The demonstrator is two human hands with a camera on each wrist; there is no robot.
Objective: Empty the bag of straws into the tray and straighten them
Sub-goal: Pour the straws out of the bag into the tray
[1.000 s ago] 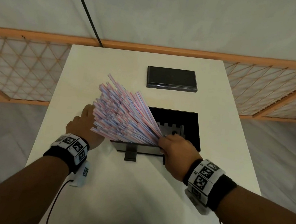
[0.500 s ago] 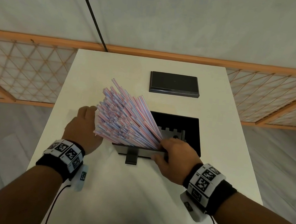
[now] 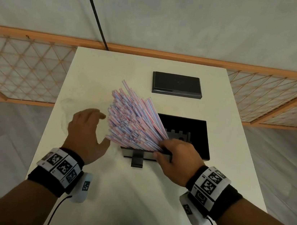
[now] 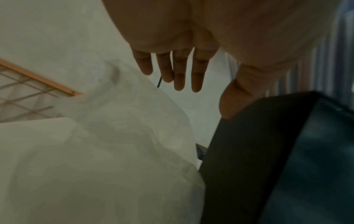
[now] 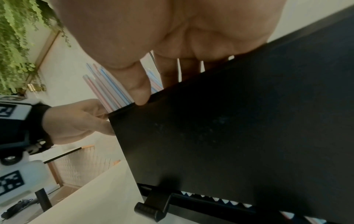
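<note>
A thick bundle of pink-and-blue striped straws (image 3: 133, 121) stands with its lower ends in the black tray (image 3: 199, 122) and fans up and to the left. My right hand (image 3: 174, 153) grips the bundle's base, fingers over the straws (image 5: 107, 91) and thumb on the tray's front wall (image 5: 229, 121). Left of the fan, my left hand (image 3: 86, 130) hovers with fingers (image 4: 180, 71) straight and spread, holding nothing, a small gap from the straws. The clear bag (image 4: 114, 136) lies crumpled on the table under it, faint in the head view (image 3: 67, 105).
A black lid (image 3: 177, 85) lies at the back of the white table (image 3: 131, 204). A small black handle (image 3: 137, 161) sticks out from the tray's front. Wooden lattice railings run behind and beside the table. The table's left edge is close to the bag.
My left hand has come off the straws, moved a little left and spread open. My right hand has slid down to the bundle's base at the tray's front rim.
</note>
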